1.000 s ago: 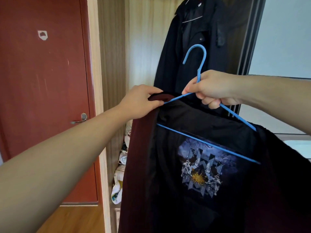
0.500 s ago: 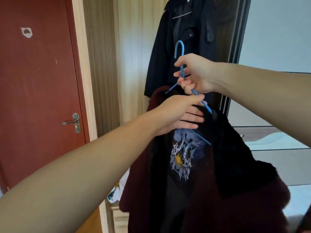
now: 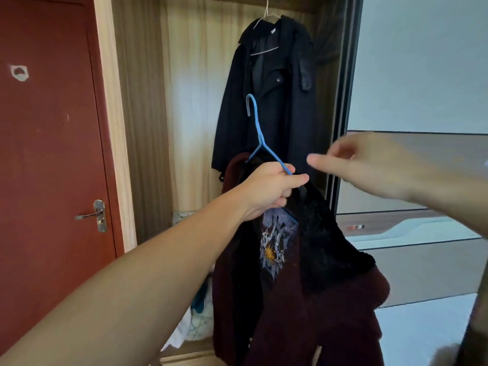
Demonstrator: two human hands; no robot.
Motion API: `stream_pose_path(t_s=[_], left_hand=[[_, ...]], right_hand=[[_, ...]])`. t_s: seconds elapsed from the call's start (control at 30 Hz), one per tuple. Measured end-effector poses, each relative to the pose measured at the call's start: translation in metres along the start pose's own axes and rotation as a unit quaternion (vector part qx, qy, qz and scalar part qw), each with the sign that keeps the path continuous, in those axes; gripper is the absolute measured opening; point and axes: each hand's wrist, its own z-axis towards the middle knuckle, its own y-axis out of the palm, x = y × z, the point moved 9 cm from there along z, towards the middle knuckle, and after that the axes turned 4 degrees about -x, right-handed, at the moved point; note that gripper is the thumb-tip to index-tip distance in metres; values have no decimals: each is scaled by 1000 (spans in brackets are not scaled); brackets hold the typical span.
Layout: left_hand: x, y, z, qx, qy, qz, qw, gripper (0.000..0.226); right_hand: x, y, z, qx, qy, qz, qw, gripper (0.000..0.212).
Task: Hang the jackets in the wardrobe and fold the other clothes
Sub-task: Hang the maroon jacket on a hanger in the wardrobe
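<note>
maroon fleece jacket with a black furry collar and a printed black lining hangs on a thin blue wire hanger, held up in front of the open wooden wardrobe. the left hand grips the hanger's shoulder wire and the collar together, fingers curled tight around them, with the hook standing free at 12 o'clock from the fist. the right hand is off the hanger, just beside it at 3 o'clock, blurred, fingers loosely spread with the forefinger pointing toward the left hand; it holds nothing that i can see

one piece looks done: a dark navy long coat already hangs on a pale wire hanger at 12 o'clock, high in the wardrobe; the rail itself is out of view. the maroon jacket is dressed on its hanger but not yet hooked up, so that step is part way, and i judge the hook has to go up next to the coat's

at 6 o'clock in the wardrobe's bottom lies a pale patterned bundle of cloth, maybe clothes left for folding, though i cannot tell. a red-brown door with a metal handle stands at 9 o'clock
</note>
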Motion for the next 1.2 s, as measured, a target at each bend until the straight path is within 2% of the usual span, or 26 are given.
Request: stream_pose_path(t_s=[0.07,0.13,0.2,0.3,0.43,0.5,0.57,0.63,0.67,0.7,0.77,0.83,0.93,1.07,1.2], left_hand=[[7,2,10,7,7,18,1000,20],[18,10,18,9,15,34,999,19],[30,16,27,9,24,40,999,24],[50,17,39,24,45,28,998,39],[88,19,44,51,84,28,995,23],[105,15,43,70,105,30,992,29],[116,-4,38,149,132,24,980,21],[115,-40,23,307,151,70,937,12],[108,-53,16,361,138,93,918,13],[97,-59,16,374,102,100,917,20],[74,-48,26,306,-8,45,951,29],[67,-32,41,231,-55,-59,970,32],[89,-38,70,188,-21,-154,970,36],[118,-72,96,173,20,-156,972,51],[140,-111,117,134,63,-183,972,72]], right_hand=[[25,34,-19,-126,59,14,990,49],[35,58,-19,-183,84,51,978,51],[38,56,-4,-138,99,92,981,52],[33,28,10,-30,95,133,986,37],[29,-19,15,53,77,216,972,34],[23,-41,17,63,70,238,967,25],[19,-63,21,70,59,256,962,28],[19,-81,26,81,50,262,960,26],[19,-88,30,86,45,266,959,26],[17,-94,33,89,42,274,957,27],[10,-100,41,92,32,288,953,30],[0,-102,51,93,13,296,951,29],[-16,-111,73,109,-11,306,946,26],[-42,-121,110,124,-21,331,935,23],[-69,-117,165,118,-20,315,942,36]])
